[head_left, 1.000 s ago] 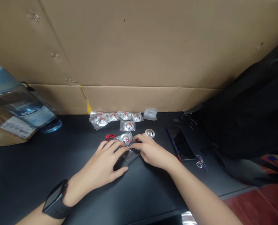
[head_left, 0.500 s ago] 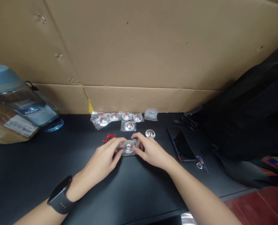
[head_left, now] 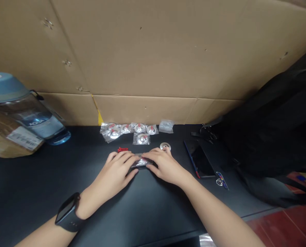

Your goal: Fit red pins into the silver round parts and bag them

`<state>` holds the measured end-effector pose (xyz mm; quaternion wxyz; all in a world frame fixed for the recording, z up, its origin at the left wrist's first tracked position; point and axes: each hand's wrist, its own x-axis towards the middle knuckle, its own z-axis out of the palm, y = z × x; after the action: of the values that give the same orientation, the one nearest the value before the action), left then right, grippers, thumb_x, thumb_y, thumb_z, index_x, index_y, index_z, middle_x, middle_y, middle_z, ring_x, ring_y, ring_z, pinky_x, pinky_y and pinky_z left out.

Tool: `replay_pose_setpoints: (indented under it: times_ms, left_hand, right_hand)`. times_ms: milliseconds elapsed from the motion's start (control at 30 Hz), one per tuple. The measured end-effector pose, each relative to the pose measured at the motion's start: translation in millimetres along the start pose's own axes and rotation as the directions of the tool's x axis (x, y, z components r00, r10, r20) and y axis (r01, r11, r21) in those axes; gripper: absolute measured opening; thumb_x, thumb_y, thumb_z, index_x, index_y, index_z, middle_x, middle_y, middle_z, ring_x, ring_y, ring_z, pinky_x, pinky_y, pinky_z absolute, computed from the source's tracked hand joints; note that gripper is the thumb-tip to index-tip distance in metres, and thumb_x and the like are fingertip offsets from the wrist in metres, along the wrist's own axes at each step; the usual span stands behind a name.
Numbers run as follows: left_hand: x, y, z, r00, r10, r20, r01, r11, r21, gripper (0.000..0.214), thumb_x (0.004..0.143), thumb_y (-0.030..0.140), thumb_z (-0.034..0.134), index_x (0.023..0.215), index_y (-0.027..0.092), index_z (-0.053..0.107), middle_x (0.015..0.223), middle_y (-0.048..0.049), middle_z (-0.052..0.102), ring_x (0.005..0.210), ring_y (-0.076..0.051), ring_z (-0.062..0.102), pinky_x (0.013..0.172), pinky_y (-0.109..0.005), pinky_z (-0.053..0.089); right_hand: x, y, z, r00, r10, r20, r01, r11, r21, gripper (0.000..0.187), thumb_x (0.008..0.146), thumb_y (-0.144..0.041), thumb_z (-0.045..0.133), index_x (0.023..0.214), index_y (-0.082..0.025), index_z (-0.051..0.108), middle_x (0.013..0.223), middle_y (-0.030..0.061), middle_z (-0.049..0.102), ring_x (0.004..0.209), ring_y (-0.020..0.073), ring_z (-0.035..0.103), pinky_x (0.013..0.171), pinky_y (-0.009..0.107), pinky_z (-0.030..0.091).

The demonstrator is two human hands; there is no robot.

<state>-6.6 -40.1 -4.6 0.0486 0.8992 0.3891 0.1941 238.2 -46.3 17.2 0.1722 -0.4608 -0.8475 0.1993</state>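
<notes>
My left hand (head_left: 116,170) and my right hand (head_left: 163,164) meet on the black table (head_left: 147,209), fingers pressed down on a small clear plastic bag with a silver disc (head_left: 142,162) inside; most of it is hidden under the fingertips. A red string (head_left: 122,149) lies just beyond my left hand. One loose silver disc (head_left: 165,146) rests by my right fingertips. Behind them is a row of several bagged silver discs (head_left: 128,129), another bagged disc (head_left: 141,138) in front of it, and a clear empty-looking bag (head_left: 166,125).
A cardboard wall (head_left: 153,61) closes the table's back. A big water bottle with a blue cap (head_left: 26,109) lies at the left beside a labelled carton (head_left: 11,140). A dark phone (head_left: 201,159) and a black bag (head_left: 276,127) sit at the right.
My fingers have closed over the bagged disc, which showed between both hands half a second ago. Both hands lie flatter on the table.
</notes>
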Motion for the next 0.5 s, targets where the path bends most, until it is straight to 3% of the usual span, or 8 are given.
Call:
replay_pose_setpoints:
  times_ms: [167,267,400,500]
  left_hand:
    - [3,-6,0.2,0.989,-0.070,-0.127,0.069,0.998,-0.014,0.023,0.106,0.022,0.048,0.125,0.028,0.061,0.116,-0.0052,0.077,0.108,-0.024,0.069,0.092,-0.042,0.033]
    - [7,-13,-3.5,0.961,-0.213,-0.178,0.196,0.975,-0.109,0.024,0.105,0.027,0.050,0.129,0.027,0.053,0.106,-0.0023,0.080,0.094,-0.022,0.073,0.094,-0.042,0.034]
    - [12,-35,-10.8,0.828,-0.472,-0.303,0.413,0.879,-0.240,0.013,0.099,0.034,0.054,0.107,0.024,0.056,0.101,-0.0018,0.078,0.075,-0.020,0.071,0.087,-0.038,0.043]
    - [15,-61,-13.3,0.768,-0.531,-0.359,0.462,0.846,-0.265,0.015,0.098,0.035,0.052,0.099,0.023,0.062,0.101,-0.0025,0.077,0.078,-0.020,0.070,0.080,-0.033,0.046]
  right_hand:
    - [1,3,2,0.998,0.048,-0.040,-0.045,0.997,0.070,0.039,0.109,-0.029,0.044,0.146,-0.030,0.056,0.129,0.0084,0.073,0.117,0.0229,0.064,0.110,0.047,0.033]
    - [2,4,2,0.995,0.051,-0.083,-0.046,0.997,0.060,0.044,0.106,-0.021,0.046,0.149,-0.032,0.053,0.114,0.0053,0.077,0.103,0.0205,0.068,0.106,0.044,0.033]
    - [2,6,-3,0.974,0.094,-0.206,-0.076,0.993,0.091,0.048,0.098,-0.017,0.055,0.145,-0.028,0.052,0.105,0.0026,0.079,0.098,0.0193,0.069,0.102,0.039,0.034]
    - [2,10,-11,0.947,0.140,-0.289,-0.118,0.989,0.094,0.039,0.095,-0.019,0.059,0.133,-0.027,0.060,0.100,0.0009,0.078,0.092,0.0188,0.069,0.097,0.037,0.036]
